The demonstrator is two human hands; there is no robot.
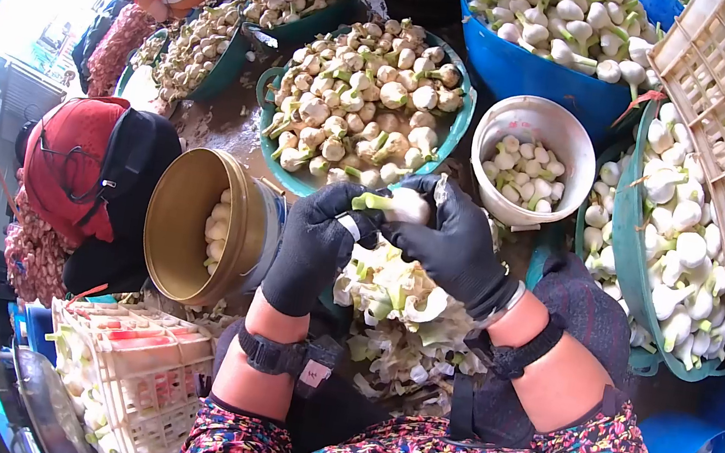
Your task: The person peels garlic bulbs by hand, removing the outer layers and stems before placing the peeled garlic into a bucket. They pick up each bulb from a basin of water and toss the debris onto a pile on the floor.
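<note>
Left hand (322, 225) and right hand (464, 246), both gloved in black, are closed around one garlic bulb (407, 207), its green stem pinched by the left, its white head gripped by the right. Farther left, pale bulbs (218, 226) are held in a tan bucket (177, 222); beyond the hands, a green basin (461, 119) is heaped full; below them, peelings (391, 289) are piled; rightward, small bulbs (525, 171) are contained in a white bucket (496, 123).

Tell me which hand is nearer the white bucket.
Right. In the head view, the right hand is just below and left of the white bucket; the left hand is farther left, across the garlic bulb both hold.
</note>
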